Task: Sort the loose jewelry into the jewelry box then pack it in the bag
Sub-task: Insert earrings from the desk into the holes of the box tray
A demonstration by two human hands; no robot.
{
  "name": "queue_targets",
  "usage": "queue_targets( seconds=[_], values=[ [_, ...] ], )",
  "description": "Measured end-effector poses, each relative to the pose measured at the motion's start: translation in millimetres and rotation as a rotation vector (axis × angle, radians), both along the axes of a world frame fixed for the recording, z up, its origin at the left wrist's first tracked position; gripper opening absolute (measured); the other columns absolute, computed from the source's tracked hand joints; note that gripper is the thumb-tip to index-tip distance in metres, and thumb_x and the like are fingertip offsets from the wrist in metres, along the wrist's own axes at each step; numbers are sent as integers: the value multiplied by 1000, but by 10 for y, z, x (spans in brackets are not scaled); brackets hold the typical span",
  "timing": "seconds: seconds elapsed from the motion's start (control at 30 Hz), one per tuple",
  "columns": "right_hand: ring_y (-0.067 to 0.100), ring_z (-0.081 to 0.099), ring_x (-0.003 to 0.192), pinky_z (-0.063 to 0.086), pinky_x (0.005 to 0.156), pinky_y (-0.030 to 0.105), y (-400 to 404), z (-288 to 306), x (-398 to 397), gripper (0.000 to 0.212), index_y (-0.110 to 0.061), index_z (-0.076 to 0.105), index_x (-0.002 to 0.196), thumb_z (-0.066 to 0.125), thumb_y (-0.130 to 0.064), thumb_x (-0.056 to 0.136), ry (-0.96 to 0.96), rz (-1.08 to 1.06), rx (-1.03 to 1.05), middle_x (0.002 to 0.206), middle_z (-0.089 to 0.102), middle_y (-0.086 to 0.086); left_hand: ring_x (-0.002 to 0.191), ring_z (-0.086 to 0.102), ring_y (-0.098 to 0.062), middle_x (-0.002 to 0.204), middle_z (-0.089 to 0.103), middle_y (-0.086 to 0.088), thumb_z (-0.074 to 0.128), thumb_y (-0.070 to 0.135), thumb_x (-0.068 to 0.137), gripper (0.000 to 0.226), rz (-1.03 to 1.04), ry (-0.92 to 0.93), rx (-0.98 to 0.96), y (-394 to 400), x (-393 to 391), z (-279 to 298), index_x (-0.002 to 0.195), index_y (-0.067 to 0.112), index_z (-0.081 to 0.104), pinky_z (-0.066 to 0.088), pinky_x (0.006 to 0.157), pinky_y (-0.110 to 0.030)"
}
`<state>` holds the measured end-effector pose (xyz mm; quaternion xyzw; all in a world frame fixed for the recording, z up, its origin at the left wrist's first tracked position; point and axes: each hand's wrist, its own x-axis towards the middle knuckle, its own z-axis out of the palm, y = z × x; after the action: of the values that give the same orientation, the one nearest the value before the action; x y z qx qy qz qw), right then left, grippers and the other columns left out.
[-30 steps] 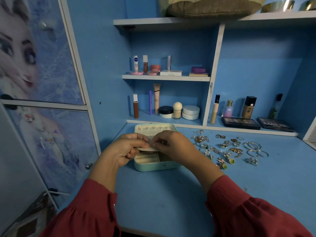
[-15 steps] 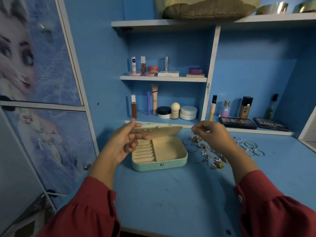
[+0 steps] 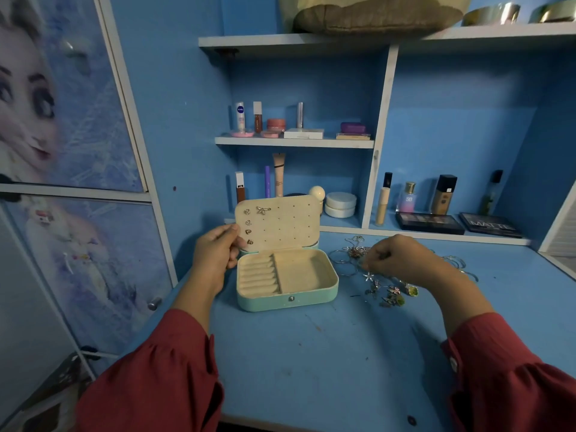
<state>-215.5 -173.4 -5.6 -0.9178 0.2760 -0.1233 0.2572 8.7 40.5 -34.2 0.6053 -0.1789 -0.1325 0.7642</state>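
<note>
The mint-green jewelry box (image 3: 311, 299) lies open on the blue desk, and its cream trays hold nothing. Its cream earring panel (image 3: 290, 226) stands upright, with several small earrings (image 3: 263, 209) pinned along the left side. My left hand (image 3: 216, 254) pinches the panel's left edge. To the right of the box, my right hand (image 3: 402, 257) hovers with curled fingers pointing down into the loose jewelry (image 3: 391, 291). Whether it holds a piece is hidden. Thin silver hoops (image 3: 341, 260) lie between the box and that hand.
Cosmetics fill the shelves behind, with round jars (image 3: 340, 204) just beyond the box and dark palettes (image 3: 428, 222) to the right. A beige fabric bag or cushion (image 3: 374, 14) sits on the top shelf. A cupboard door (image 3: 78, 260) stands to the left.
The earring panel has swung from low over the box to upright, held by my left hand. My right hand has left the box and dropped right onto the jewelry pile.
</note>
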Motion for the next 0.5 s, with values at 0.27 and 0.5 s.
queue_targets(
  seconds=[0.27,0.5],
  values=[
    [15,66,75,58,73,35,-34,-62,5,10,-24,73,75,67,-22,82,119,-57,-120,78,71,-7,35,33,-4,55,54,1,54,13,96,10,12,-12,61,-41,25,-49,98,12,64,27,36,-18],
    [12,61,68,52,62,27,-2,-63,40,13,-23,69,77,62,-18,86,71,-31,-92,75,66,-8,37,32,-4,61,49,-1,55,16,96,19,17,-12,83,-39,52,-65,111,8,63,27,36,-18]
  ],
)
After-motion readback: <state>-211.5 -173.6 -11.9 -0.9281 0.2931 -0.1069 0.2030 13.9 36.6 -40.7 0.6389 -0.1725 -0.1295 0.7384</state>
